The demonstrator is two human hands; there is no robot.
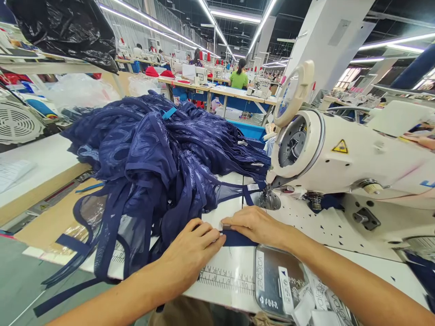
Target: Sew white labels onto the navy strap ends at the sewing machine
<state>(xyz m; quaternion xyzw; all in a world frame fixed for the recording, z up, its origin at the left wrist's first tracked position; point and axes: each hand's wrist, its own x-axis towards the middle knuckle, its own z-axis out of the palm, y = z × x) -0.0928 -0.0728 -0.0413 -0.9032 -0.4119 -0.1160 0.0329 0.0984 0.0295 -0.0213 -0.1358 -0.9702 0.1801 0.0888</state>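
left hand (190, 249) and right hand (254, 225), both palm down on the white sewing table (340, 235), meeting over a navy strap (238, 238). the strap lies flat on the table just in front of the person, running from under the left fingertips (217, 237) to beneath the right palm, with a short dark length showing below the right hand. left fingers lie close together, slightly curled, their tips pressing the strap's end down. right fingers are extended and held together, the thumb and forefinger (227, 224) pinching a small pale tab at the strap's edge; whether that tab is a label cannot be told. the two sets of fingertips almost touch. behind the hands, a heap of navy lace garments (159, 154) spills over the table's left side, its bands trailing down. the presser foot (268, 199) of the white sewing machine (340, 154) stands just beyond the right hand, apart from it. a printed ruler (227, 278) and a tray of woven labels (285, 280) lie near the table's front edge.
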